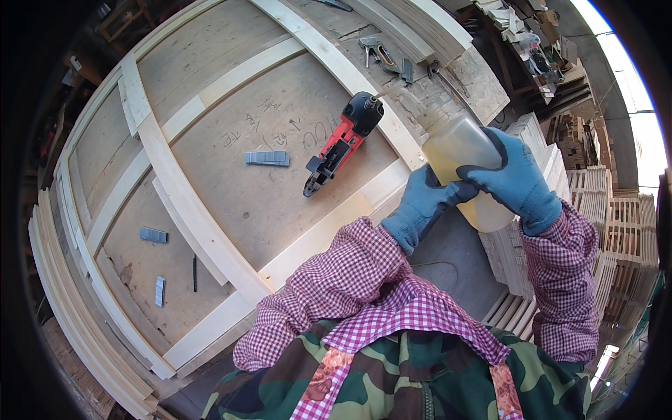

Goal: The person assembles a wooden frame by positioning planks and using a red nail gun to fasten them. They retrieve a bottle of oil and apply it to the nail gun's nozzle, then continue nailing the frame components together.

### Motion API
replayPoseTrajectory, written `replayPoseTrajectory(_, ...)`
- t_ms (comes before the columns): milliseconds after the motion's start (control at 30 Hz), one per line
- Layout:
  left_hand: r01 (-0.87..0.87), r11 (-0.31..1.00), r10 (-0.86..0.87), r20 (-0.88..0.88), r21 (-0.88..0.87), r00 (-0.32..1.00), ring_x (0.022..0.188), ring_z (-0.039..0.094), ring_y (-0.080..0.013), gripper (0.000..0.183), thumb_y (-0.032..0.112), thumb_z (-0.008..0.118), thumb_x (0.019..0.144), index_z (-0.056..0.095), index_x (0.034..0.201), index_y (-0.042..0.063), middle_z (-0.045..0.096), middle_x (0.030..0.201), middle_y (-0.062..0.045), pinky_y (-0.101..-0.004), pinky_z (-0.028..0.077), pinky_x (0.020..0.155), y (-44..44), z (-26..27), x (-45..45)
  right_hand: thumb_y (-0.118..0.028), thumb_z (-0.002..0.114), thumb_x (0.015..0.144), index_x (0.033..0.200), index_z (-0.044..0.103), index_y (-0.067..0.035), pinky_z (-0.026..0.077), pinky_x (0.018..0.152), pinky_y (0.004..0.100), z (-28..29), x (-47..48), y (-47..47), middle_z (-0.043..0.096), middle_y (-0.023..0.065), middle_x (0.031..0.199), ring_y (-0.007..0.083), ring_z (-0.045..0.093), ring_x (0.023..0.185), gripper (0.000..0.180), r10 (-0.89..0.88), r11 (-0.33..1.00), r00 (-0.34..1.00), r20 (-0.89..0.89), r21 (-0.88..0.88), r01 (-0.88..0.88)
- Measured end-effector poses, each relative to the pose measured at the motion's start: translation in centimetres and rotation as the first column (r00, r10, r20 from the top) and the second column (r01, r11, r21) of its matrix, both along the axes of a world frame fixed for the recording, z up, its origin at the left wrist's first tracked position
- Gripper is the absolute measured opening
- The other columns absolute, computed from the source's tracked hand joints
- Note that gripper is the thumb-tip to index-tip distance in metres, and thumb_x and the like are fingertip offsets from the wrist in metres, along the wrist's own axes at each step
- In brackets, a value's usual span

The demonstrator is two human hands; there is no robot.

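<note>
Both hands wear blue knit gloves with dark coated palms. My left hand (pixel 428 202) grips the near-left side of a translucent plastic bottle (pixel 464 147), and my right hand (pixel 512 173) clasps its right side. Yellowish liquid shows inside the tilted bottle. From its far end, a thin clear spout (pixel 401 94) reaches towards the air fitting (pixel 371 103) of a red and black pneumatic stapler (pixel 338 142). Whether the tip is inside the fitting cannot be made out. The stapler lies within a wooden slat frame (pixel 199 210), its fitting end close to one slat.
Strips of staples (pixel 266 158) and a dark pencil-like stick (pixel 195 273) lie on the worktable (pixel 220 184). Beyond the frame are a manual staple gun (pixel 379 54), a hammer-like tool (pixel 454 86) and long slats (pixel 404 26). Stacked wood (pixel 506 252) stands at right.
</note>
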State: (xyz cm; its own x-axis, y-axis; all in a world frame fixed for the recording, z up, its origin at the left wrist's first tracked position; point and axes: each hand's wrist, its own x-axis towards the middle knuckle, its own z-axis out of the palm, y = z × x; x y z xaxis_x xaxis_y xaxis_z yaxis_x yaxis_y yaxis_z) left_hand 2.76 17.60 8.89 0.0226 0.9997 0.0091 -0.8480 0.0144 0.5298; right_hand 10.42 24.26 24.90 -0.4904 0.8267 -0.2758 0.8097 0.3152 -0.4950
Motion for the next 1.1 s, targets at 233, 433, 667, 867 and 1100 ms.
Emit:
replayPoseTrajectory(233, 0.0, 1.0, 0.0, -0.013, 0.003, 1.0, 0.1, 0.062, -0.019, 0.046, 0.017, 0.074, 0.083, 0.054, 0.119, -0.003, 0.064, 0.11, -0.011, -0.0315, 0.051, 0.09, -0.15, 0.4, -0.16, -0.021, 0.076, 0.071, 0.118, 0.056, 0.003, 0.055, 0.054, 0.0266, 0.0, 0.11, 0.01, 0.066, 0.0141, 0.086, 0.015, 0.065, 0.062, 0.057, -0.007, 1.0, 1.0, 0.007, -0.013, 0.007)
replayPoseTrajectory(433, 0.023, 1.0, -0.023, -0.013, 0.003, 1.0, 0.101, 0.062, -0.019, 0.048, 0.019, 0.075, 0.082, 0.054, 0.12, -0.003, 0.063, 0.111, -0.011, -0.0315, 0.05, 0.091, -0.09, 0.24, -0.27, -0.022, 0.077, 0.071, 0.12, 0.056, 0.003, 0.054, 0.053, 0.0263, -0.06, 0.32, 0.17, 0.066, 0.0135, 0.087, 0.0143, 0.065, 0.061, 0.059, -0.007, 0.999, 1.0, -0.004, -0.044, 0.006)
replayPoseTrajectory(667, 0.023, 1.0, -0.023, -0.064, 0.001, 0.998, 0.101, 0.06, -0.0178, 0.049, 0.02, 0.075, 0.082, 0.053, 0.12, -0.002, 0.062, 0.112, -0.01, -0.0307, 0.049, 0.09, -0.19, 0.59, -0.45, -0.023, 0.077, 0.071, 0.122, 0.055, 0.002, 0.054, 0.054, 0.0262, -0.21, 0.54, 0.21, 0.066, 0.0133, 0.087, 0.0138, 0.064, 0.061, 0.061, -0.002, 0.999, 1.0, -0.025, -0.046, 0.001)
replayPoseTrajectory(867, 0.04, 0.999, -0.04, -0.051, 0.008, 0.998, 0.101, 0.06, -0.0172, 0.049, 0.021, 0.074, 0.082, 0.054, 0.12, -0.002, 0.062, 0.111, -0.009, -0.0303, 0.048, 0.09, -0.42, 0.9, -0.83, -0.024, 0.077, 0.072, 0.124, 0.053, 0.002, 0.053, 0.054, 0.0257, -0.35, 0.64, 0.29, 0.066, 0.0133, 0.087, 0.0132, 0.063, 0.061, 0.063, -0.008, 0.998, 0.999, -0.036, -0.069, 0.006)
replayPoseTrajectory(1100, 0.03, 1.0, -0.029, -0.063, 0.009, 0.998, 0.101, 0.06, -0.0168, 0.049, 0.02, 0.074, 0.081, 0.054, 0.12, -0.002, 0.062, 0.111, -0.009, -0.0307, 0.048, 0.09, -0.29, 0.63, -0.64, -0.023, 0.077, 0.071, 0.126, 0.052, 0.002, 0.053, 0.054, 0.0256, -0.36, 0.63, 0.31, 0.066, 0.0125, 0.09, 0.0134, 0.063, 0.063, 0.065, -0.014, 0.995, 0.999, -0.045, -0.098, 0.01)
